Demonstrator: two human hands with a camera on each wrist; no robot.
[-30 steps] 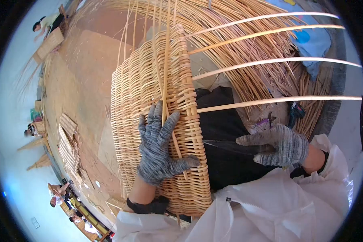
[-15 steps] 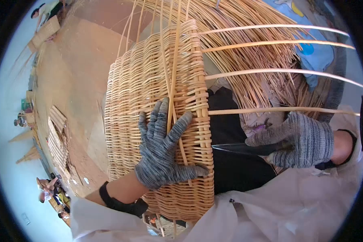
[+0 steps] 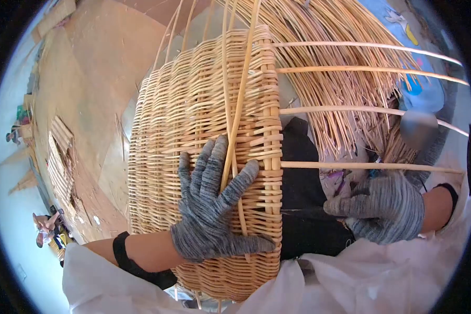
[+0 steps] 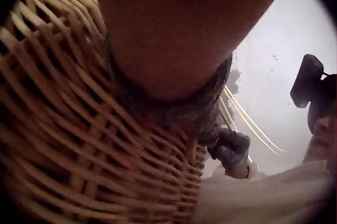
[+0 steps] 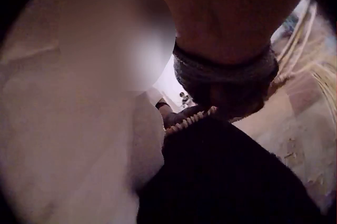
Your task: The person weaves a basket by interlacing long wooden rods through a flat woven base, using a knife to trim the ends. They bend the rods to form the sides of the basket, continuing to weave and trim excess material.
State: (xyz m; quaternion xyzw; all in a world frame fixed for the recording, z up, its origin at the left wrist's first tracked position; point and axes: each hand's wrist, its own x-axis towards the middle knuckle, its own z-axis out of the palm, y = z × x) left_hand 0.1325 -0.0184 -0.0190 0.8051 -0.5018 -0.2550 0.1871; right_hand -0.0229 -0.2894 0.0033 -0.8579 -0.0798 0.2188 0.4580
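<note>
My left hand [image 3: 206,220], in a grey knitted glove, lies with fingers spread on a woven wicker panel [image 3: 188,115]. Its thumb reaches the panel's right border. Two crossing willow rods [image 3: 239,112] run down the weave to the spread fingers, one end showing beyond them. To the right, my gloved right hand [image 3: 390,209] grips a thin pointed metal tool [image 3: 304,211], like an awl, between thumb and fingers. The tool points left at the border; its handle is mostly hidden in the hand. The left wrist view shows the weave [image 4: 79,129] close up.
Several long rods [image 3: 371,109] stick out rightward from the border, above my right hand. A big heap of loose rods [image 3: 329,68] lies behind. Dark cloth [image 3: 303,230] covers the lap. Woven pieces [image 3: 60,162] lie on the floor at left, with people [image 3: 47,230] farther off.
In the head view the panel and both hands have shifted lower, the right hand also rightward at first. The left hand stays spread on the weave; the right keeps its grip on the tool.
</note>
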